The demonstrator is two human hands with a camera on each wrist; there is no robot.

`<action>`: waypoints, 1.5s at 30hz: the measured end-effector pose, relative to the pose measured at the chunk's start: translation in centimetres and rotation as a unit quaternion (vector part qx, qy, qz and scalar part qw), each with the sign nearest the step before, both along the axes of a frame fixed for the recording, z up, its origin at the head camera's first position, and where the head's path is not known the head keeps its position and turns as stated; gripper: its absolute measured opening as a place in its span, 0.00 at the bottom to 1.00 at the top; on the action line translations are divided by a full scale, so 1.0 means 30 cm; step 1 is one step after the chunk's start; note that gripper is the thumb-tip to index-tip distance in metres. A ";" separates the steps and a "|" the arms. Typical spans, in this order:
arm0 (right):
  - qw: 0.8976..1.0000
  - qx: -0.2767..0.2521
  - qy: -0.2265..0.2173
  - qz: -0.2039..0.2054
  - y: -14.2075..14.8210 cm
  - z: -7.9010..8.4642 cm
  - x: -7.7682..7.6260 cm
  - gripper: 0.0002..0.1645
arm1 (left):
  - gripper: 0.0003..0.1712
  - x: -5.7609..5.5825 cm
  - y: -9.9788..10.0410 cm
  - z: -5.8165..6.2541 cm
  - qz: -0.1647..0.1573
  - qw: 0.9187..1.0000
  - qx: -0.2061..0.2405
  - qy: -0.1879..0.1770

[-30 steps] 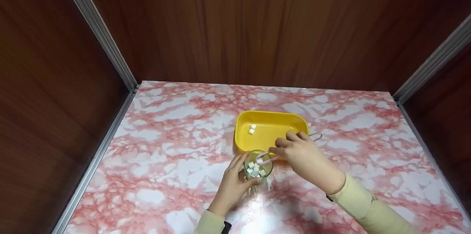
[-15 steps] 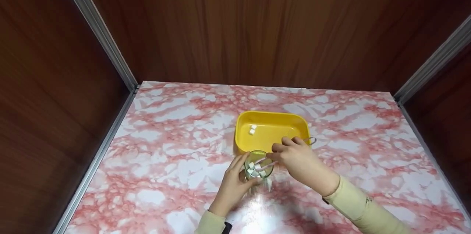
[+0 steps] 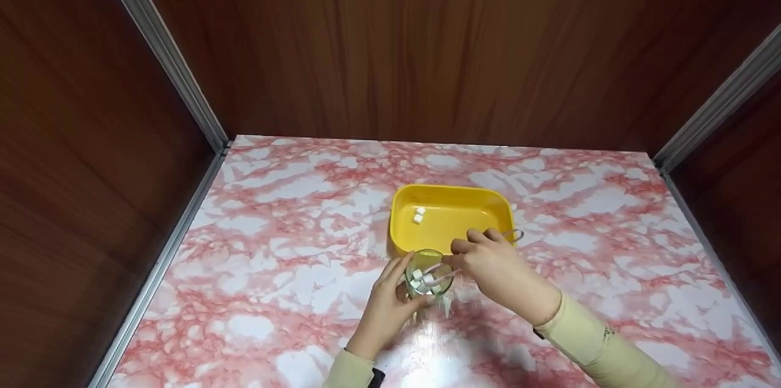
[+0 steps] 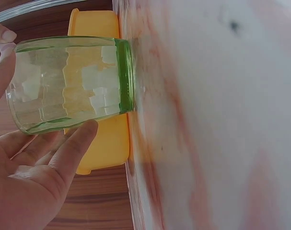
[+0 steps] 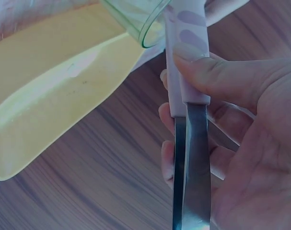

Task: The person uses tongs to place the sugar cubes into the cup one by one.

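Observation:
My left hand [image 3: 383, 305] grips a greenish clear glass [image 4: 40, 103] from the side, thumb and fingers around it. The glass stands upright on the table with several small white cubes [image 3: 417, 275] at its bottom. Between the thumb and fingers of my right hand [image 3: 501, 275] is a pair of metal tongs [image 5: 196, 158] with pale pink ends. Those ends reach down through the glass's mouth and sit at the white cubes inside. The tongs' bent metal end sticks out behind the right hand.
Just behind the glass stands a yellow plastic tray [image 3: 454, 230]. A few white cubes [image 3: 418, 215] lie at its left side. The marbled red-and-white table [image 3: 293, 229] meets dark wood panels [image 3: 390, 46] at the back and both sides.
My right hand has moved slightly left and down, lowering the tongs' ends from the glass's rim, where they held a white cube, into the glass. The left hand has stayed in place.

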State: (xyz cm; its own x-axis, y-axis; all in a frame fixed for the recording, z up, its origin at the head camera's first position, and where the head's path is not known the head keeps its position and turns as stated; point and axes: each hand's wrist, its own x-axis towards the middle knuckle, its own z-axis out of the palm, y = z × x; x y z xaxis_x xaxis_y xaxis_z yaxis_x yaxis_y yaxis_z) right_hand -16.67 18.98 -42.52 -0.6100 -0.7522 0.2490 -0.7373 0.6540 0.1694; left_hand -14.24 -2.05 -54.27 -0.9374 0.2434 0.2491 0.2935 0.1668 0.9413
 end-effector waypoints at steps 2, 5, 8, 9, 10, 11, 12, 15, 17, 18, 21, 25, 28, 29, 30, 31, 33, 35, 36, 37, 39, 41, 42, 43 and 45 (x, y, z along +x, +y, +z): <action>1.000 -0.002 0.001 0.001 -0.001 -0.001 0.000 0.20 | 0.47 0.000 -0.001 -0.002 0.003 1.000 -0.002 0.004; 1.000 -0.003 0.003 0.001 -0.002 -0.001 -0.001 0.20 | 0.46 -0.002 0.000 -0.005 0.005 1.000 -0.001 0.006; 1.000 0.000 0.003 0.001 -0.001 -0.002 -0.001 0.20 | 0.46 -0.003 0.001 -0.005 0.003 1.000 0.004 0.004; 1.000 0.000 0.002 0.000 0.000 -0.003 -0.002 0.20 | 0.46 -0.002 0.001 -0.006 0.004 1.000 0.002 0.001; 1.000 0.001 0.001 0.000 0.000 -0.003 -0.002 0.20 | 0.47 -0.002 0.001 -0.005 0.003 1.000 0.002 -0.003; 1.000 0.001 0.000 -0.001 0.001 -0.004 -0.002 0.20 | 0.47 -0.002 0.001 -0.005 0.002 1.000 0.001 -0.007; 1.000 0.001 -0.001 -0.001 0.001 -0.005 -0.003 0.20 | 0.47 -0.002 0.001 -0.005 0.002 1.000 -0.001 -0.011; 1.000 -0.002 -0.006 -0.002 0.002 -0.006 -0.005 0.21 | 0.48 0.000 0.000 -0.004 0.006 1.000 -0.016 -0.019; 1.000 -0.003 -0.008 -0.003 0.001 -0.005 -0.006 0.20 | 0.49 0.000 0.000 -0.004 0.006 1.000 -0.016 -0.021; 1.000 -0.003 -0.009 -0.004 0.002 -0.004 -0.006 0.20 | 0.49 0.000 0.000 -0.003 0.005 1.000 -0.014 -0.022; 1.000 -0.001 -0.012 -0.002 0.004 0.001 -0.006 0.21 | 0.50 0.000 0.000 -0.005 0.004 1.000 -0.007 -0.024; 1.000 -0.001 -0.016 -0.001 0.008 0.014 -0.009 0.23 | 0.50 -0.001 -0.002 -0.004 0.005 1.000 -0.012 -0.018; 1.000 -0.003 -0.013 -0.006 0.012 0.032 -0.014 0.24 | 0.49 -0.002 -0.004 -0.002 0.010 1.000 -0.026 -0.010; 1.000 -0.004 -0.012 -0.007 0.013 0.038 -0.016 0.24 | 0.49 -0.003 -0.004 -0.002 0.012 0.999 -0.032 -0.007; 1.000 -0.004 -0.010 -0.008 0.014 0.045 -0.018 0.24 | 0.49 -0.003 -0.005 -0.001 0.014 0.999 -0.037 -0.002; 1.000 -0.006 -0.009 -0.009 0.015 0.052 -0.019 0.23 | 0.49 -0.003 -0.006 -0.001 0.013 0.999 -0.035 -0.002; 1.000 -0.008 -0.007 -0.012 0.017 0.067 -0.023 0.23 | 0.49 -0.004 -0.007 -0.002 0.018 0.999 -0.045 0.005; 1.000 -0.012 -0.008 -0.016 0.020 0.080 -0.028 0.23 | 0.49 -0.005 -0.006 -0.005 0.012 0.999 -0.032 0.005; 1.000 -0.015 -0.008 -0.018 0.021 0.086 -0.031 0.24 | 0.49 -0.005 -0.006 -0.005 0.011 1.000 -0.027 0.005; 1.000 -0.019 -0.009 -0.021 0.023 0.091 -0.034 0.26 | 0.49 -0.005 -0.005 -0.006 0.010 1.000 -0.025 0.004; 0.999 -0.027 -0.011 -0.024 0.026 0.099 -0.040 0.28 | 0.48 -0.004 -0.004 -0.007 0.011 1.000 -0.025 0.004; 0.999 -0.035 -0.016 -0.028 0.030 0.104 -0.046 0.29 | 0.49 -0.004 -0.003 -0.008 0.009 1.000 -0.020 -0.002; 0.999 -0.040 -0.020 -0.030 0.032 0.105 -0.049 0.29 | 0.49 -0.004 -0.003 -0.009 0.009 1.000 -0.021 -0.003; 0.998 -0.043 -0.024 -0.032 0.033 0.106 -0.052 0.30 | 0.49 -0.003 -0.003 -0.009 0.011 1.000 -0.026 -0.003; 0.998 -0.049 -0.031 -0.038 0.036 0.107 -0.060 0.30 | 0.49 -0.003 -0.003 -0.008 0.009 1.000 -0.024 -0.009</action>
